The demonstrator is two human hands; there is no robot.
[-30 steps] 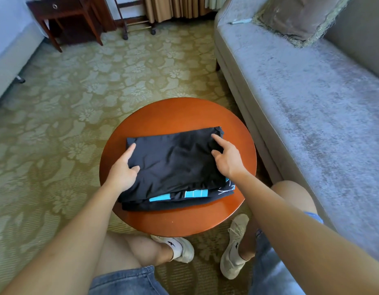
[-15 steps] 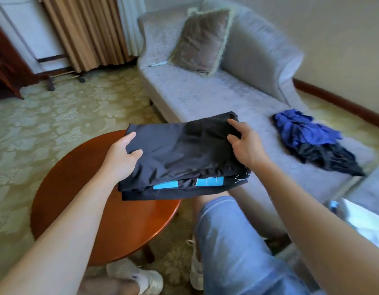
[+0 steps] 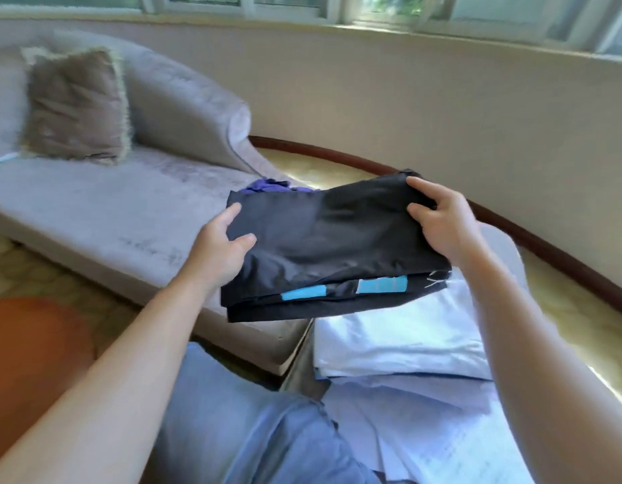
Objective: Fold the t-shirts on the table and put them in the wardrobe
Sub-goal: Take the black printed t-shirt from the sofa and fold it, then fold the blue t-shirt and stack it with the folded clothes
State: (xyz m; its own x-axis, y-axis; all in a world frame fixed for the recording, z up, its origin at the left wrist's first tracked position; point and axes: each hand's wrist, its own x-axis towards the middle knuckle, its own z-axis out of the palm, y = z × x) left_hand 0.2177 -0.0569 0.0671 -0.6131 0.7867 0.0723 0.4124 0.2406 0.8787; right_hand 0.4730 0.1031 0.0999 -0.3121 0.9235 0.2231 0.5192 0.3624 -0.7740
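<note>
A folded stack of black t-shirts with light blue patches on its near edge is held in the air, above the sofa's end and a pile of pale cloth. My left hand grips its left edge, thumb on top. My right hand grips its right edge, thumb and a finger on top. A crumpled purple-blue garment peeks out behind the stack on the sofa. The round wooden table shows only as an orange-brown patch at the lower left. No wardrobe is in view.
A grey sofa with a brown fringed cushion runs along the left. Folded white cloth lies on a grey seat at the lower right. A curved wall with a dark skirting board and windows stands behind.
Both hands lifted the stack off the table and carried it to the right, past the sofa. The view swung right with it, so the table slid to the lower left.
</note>
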